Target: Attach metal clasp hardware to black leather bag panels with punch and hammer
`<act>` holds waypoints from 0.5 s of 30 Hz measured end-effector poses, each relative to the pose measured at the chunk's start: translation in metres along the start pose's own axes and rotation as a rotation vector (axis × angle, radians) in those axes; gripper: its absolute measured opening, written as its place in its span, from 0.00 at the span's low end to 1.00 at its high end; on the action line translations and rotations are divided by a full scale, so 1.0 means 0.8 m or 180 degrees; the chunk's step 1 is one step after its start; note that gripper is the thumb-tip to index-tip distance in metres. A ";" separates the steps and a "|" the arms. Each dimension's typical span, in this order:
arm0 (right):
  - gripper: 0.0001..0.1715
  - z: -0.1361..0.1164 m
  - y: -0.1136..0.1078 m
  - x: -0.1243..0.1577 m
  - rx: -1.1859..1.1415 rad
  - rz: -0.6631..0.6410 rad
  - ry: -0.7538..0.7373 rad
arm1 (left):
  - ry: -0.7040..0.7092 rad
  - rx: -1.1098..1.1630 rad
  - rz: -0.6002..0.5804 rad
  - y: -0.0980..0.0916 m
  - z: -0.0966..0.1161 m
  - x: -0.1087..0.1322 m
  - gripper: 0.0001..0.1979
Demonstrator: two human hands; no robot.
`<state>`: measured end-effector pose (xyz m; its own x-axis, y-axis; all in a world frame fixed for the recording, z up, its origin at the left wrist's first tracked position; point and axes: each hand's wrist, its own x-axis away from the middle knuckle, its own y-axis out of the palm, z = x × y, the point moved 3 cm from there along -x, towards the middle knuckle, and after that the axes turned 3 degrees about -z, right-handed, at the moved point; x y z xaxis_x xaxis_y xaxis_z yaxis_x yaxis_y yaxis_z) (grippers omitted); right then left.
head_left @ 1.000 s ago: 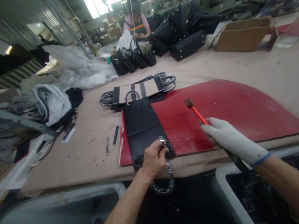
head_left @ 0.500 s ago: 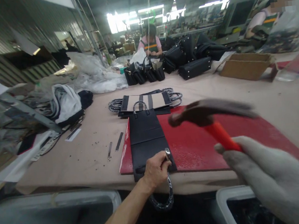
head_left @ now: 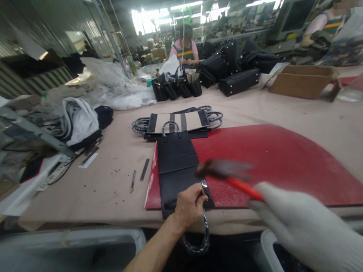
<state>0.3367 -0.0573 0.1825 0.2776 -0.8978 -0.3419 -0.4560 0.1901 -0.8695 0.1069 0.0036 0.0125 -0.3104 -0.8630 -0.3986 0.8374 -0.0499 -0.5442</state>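
Note:
My bare left hand (head_left: 190, 204) pinches a small shiny metal piece (head_left: 204, 186) upright at the near right corner of a black leather panel (head_left: 176, 158). In my gloved right hand (head_left: 283, 212) is a hammer (head_left: 243, 188) with a red handle; its blurred head hangs close above the metal piece, apart from it. The panel lies on a red board (head_left: 261, 158). One plastic-wrapped handle (head_left: 198, 250) hangs off the table edge below my left hand, and another (head_left: 170, 127) stands at the panel's far end.
Beyond the panel lies a stack of striped panels (head_left: 178, 122) with wrapped handles. Thin metal tools (head_left: 144, 170) rest at left. Black bags (head_left: 239, 82), a cardboard box (head_left: 302, 82) and plastic sheeting are farther back. White bins (head_left: 140, 240) stand below the front edge. Two people work beyond.
My right hand has brought the hammer down and to the left, nearer the metal piece. My left hand keeps its pinch at the panel corner. The view has shifted slightly.

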 end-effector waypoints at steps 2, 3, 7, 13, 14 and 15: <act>0.18 0.009 0.018 0.002 0.0062 -0.0532 0.0061 | -0.0002 0.0000 -0.0028 0.000 0.002 -0.001 0.09; 0.20 0.016 0.025 0.001 0.0016 -0.0731 0.0189 | 0.0000 0.0008 -0.0022 -0.001 0.003 -0.001 0.09; 0.19 0.068 0.042 -0.009 0.0057 -0.0753 0.0888 | 0.0041 0.0054 -0.0015 -0.001 0.003 -0.001 0.11; 0.18 0.144 0.112 -0.017 0.1324 -0.0772 0.1431 | 0.0030 -0.0020 -0.0071 -0.005 0.003 -0.002 0.10; 0.19 0.141 0.124 -0.017 0.1342 -0.0579 0.1227 | 0.0024 -0.0031 -0.0068 -0.005 0.004 -0.002 0.10; 0.21 0.132 0.136 -0.017 0.1291 -0.0344 0.0959 | 0.0009 -0.0032 -0.0069 -0.006 0.005 -0.002 0.10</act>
<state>0.3724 0.0180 0.0547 0.0218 -0.9841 -0.1764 -0.0570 0.1749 -0.9829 0.1053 0.0031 0.0185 -0.3296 -0.8604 -0.3887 0.8260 -0.0634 -0.5600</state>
